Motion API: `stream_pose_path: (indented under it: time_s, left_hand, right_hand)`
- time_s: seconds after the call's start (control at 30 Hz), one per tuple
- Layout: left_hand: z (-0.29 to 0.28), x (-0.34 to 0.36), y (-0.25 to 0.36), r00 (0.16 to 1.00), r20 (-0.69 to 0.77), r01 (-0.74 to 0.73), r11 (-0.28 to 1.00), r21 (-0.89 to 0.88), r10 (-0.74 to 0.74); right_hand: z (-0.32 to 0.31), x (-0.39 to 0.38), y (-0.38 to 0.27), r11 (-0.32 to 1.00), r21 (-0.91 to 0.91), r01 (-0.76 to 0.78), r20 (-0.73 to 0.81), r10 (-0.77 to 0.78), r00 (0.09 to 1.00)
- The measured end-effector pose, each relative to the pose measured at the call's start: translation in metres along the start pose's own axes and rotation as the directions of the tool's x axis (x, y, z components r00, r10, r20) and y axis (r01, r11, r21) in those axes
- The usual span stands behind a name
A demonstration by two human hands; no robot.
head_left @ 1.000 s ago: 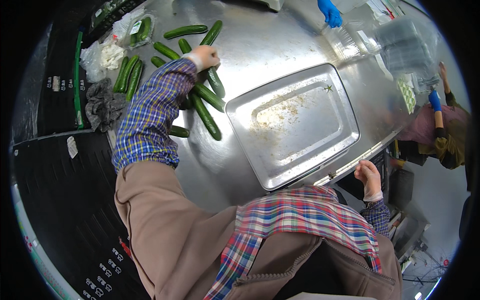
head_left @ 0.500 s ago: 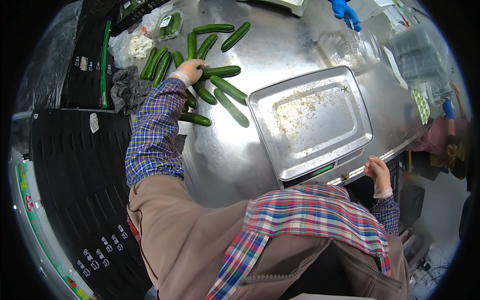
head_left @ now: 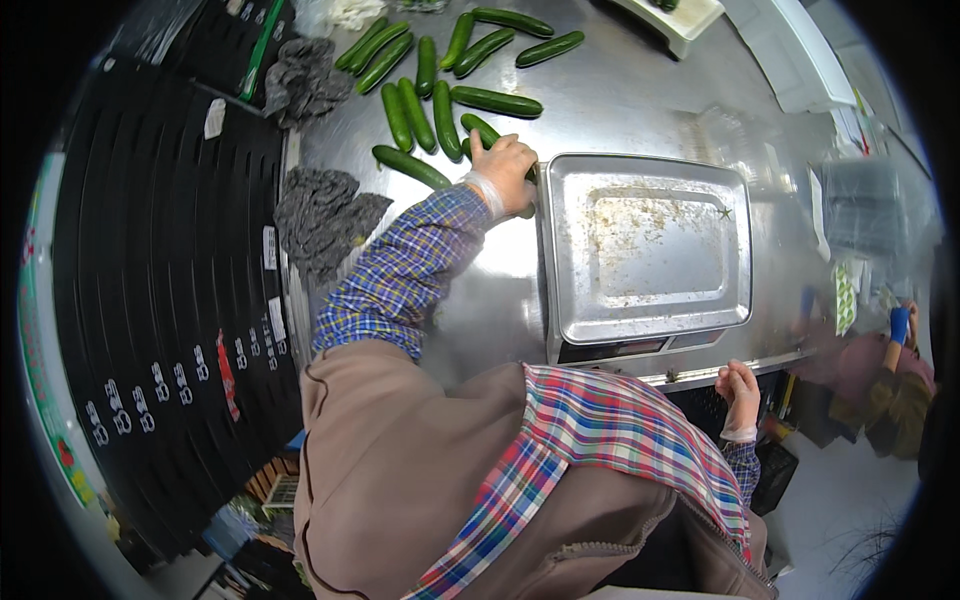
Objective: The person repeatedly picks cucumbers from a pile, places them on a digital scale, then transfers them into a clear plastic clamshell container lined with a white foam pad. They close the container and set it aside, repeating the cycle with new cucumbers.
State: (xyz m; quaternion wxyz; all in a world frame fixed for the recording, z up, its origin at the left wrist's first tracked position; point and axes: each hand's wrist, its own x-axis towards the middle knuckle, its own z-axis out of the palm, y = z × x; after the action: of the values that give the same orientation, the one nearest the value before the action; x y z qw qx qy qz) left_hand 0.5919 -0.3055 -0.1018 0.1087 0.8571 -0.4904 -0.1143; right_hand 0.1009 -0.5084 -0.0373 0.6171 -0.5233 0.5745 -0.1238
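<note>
My left hand (head_left: 506, 172), in a clear glove, is closed over a cucumber (head_left: 528, 211) at the left edge of the metal tray (head_left: 565, 250). The palm and fingers hide most of that cucumber. Another cucumber (head_left: 481, 129) lies just beyond the fingers. Farther off, several green cucumbers (head_left: 496, 101) are spread over the steel table. The shallow tray sits on a scale (head_left: 610, 349) and carries brownish specks and a small green star-shaped scrap (head_left: 725, 212). Low by the table's front edge, my right hand (head_left: 739, 397) hangs with loosely bent fingers and nothing visible in them.
Stacked black crates (head_left: 180, 260) stand along the left side. Crumpled dark grey plastic (head_left: 322, 222) lies at the table's left edge. Far right are clear plastic containers (head_left: 865, 205) and another person's blue-gloved hand (head_left: 899, 325). A white device (head_left: 672, 20) stands at the back.
My left hand has come from among the far cucumbers back toward the tray and closed over a cucumber there. The view has shifted; my right hand stays near the table edge.
</note>
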Motion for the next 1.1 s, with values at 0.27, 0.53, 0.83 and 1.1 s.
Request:
stream_pose_path:
  time_s: [0.27, 0.53, 0.83, 1.1]
  left_hand:
    - [0.016, -0.045, -0.014, 0.95, -0.171, -0.25, 0.965, 0.079, 0.26]
    - [-0.008, -0.044, -0.049, 0.948, -0.144, -0.264, 0.955, 0.134, 0.283]
    - [-0.03, -0.04, -0.09, 0.931, -0.341, 0.092, 0.987, -0.128, -0.131]
    - [-0.065, -0.007, -0.123, 0.556, -0.042, 0.831, 0.556, 0.009, -0.83]
  right_hand:
    - [-0.005, 0.004, -0.003, 0.997, -0.053, 0.058, 0.047, -0.056, 0.997]
    - [0.004, 0.013, 0.002, 0.993, -0.117, 0.031, 0.06, -0.024, 0.998]
    - [-0.011, 0.009, 0.01, 0.998, -0.048, 0.032, 0.058, -0.029, 0.998]
    - [-0.003, 0.015, 0.01, 0.998, -0.062, 0.009, 0.072, -0.005, 0.997]
